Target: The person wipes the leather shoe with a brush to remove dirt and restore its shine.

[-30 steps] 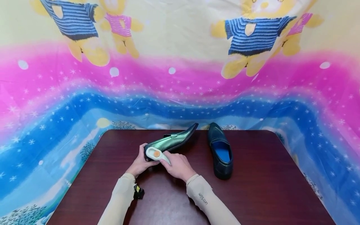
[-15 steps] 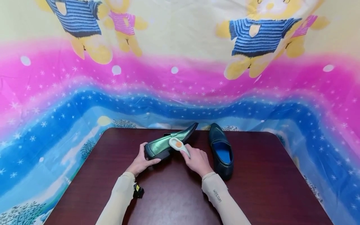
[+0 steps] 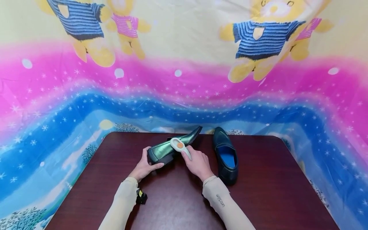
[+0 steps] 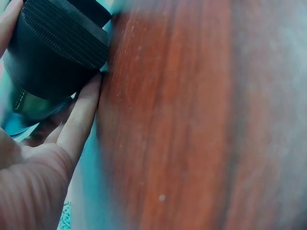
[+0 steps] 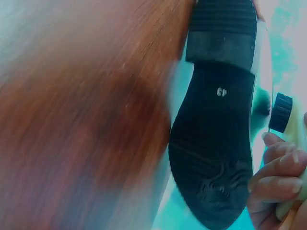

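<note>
My left hand [image 3: 143, 166] grips the heel end of a shiny dark green loafer [image 3: 162, 151], thumb along the near side. The loafer lies tilted on its side, toe pointing to the back right. In the right wrist view its black sole [image 5: 218, 105] faces the camera. A white-handled brush [image 3: 177, 144] with an orange dot is held in my right hand [image 3: 198, 163]. Its head overlaps the loafer's side near the middle, and its dark bristles [image 5: 281, 112] face the upper. In the left wrist view, fingers lie round the black heel [image 4: 57, 52].
The other loafer [image 3: 224, 143], with a blue insole, stands upright on the table to the right. A small black object [image 3: 141, 196] with a yellow mark is beside my left cuff. A printed cloth [image 3: 178, 89] hangs behind the dark red-brown table [image 3: 267, 179].
My right hand has moved the brush from the loafer's heel toward the toe, then slightly back left. The left hand and both loafers have stayed nearly in place.
</note>
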Demonstrator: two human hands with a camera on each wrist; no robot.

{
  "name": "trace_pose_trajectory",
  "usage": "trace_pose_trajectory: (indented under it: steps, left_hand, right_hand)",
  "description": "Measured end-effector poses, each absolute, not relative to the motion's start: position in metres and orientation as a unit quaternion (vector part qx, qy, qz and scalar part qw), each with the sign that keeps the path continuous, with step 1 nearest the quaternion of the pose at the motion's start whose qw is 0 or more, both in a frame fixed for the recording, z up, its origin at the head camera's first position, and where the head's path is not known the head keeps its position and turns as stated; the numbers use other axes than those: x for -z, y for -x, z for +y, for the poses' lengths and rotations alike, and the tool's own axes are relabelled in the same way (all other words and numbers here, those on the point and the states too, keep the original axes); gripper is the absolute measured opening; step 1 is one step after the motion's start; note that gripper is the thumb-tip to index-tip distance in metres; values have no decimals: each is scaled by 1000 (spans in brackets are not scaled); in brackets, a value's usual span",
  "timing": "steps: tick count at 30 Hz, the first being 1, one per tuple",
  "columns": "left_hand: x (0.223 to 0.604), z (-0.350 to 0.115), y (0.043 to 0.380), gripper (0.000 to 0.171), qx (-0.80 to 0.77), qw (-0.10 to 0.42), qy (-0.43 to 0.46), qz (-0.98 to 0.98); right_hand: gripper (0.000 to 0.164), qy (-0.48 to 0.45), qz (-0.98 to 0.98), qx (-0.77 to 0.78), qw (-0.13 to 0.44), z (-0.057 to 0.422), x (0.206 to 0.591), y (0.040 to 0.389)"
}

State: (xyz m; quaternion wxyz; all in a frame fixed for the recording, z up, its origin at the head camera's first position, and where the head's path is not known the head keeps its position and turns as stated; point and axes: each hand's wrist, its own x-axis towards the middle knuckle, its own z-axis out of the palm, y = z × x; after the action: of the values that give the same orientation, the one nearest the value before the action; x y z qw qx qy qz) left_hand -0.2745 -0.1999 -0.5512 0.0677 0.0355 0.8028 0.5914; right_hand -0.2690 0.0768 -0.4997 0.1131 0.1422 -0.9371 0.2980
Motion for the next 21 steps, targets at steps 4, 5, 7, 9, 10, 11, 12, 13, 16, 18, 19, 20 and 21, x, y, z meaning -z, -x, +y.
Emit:
trace_pose_trajectory:
  steps: [4,5,7,9,10,11,12,13,16,18,19,20,21]
  left_hand:
    - [550,-198,273,100,-593,62,-37,802]
    - [550,-198,273,100,-594,62,-38,801]
    - [550,-199,272,99,-594,61,-38,801]
    - [551,-200,271,99,-595,60,-36,801]
    - [552,-201,271,98,-597,60,-35,799]
    - [552,-201,270,98,-598,60,-33,799]
    - [553,-201,270,98,-596,59,-34,800]
    - [553,-201,270,98,-598,59,-32,799]
    - [552,-200,271,98,-600,57,-35,797]
    - [552,-199,272,98,-602,57,-38,796]
    - [551,-199,273,98,-604,58,-37,794]
    - [550,-199,273,98,-605,60,-39,793]
    - [550,-198,274,98,-607,62,-39,792]
  right_hand:
    - [29,-170,-936,-285,119,58,497,270]
    - [28,-176,-936,-281,118,52,497,270]
    - [27,-187,-937,-274,108,39,497,269]
    - [27,-201,-938,-265,100,27,497,268]
    - [27,-208,-938,-259,99,23,498,267]
    - [28,-213,-938,-254,100,20,498,266]
    - [29,-215,-939,-249,102,18,499,266]
    - [29,-213,-940,-244,108,19,500,266]
    - [30,-183,-943,-243,137,26,501,268]
    - [30,-148,-944,-245,164,35,503,271]
    - [29,-132,-944,-247,177,39,503,273]
    - [28,-119,-943,-249,188,43,503,274]
    - [28,-108,-942,-249,196,47,504,275]
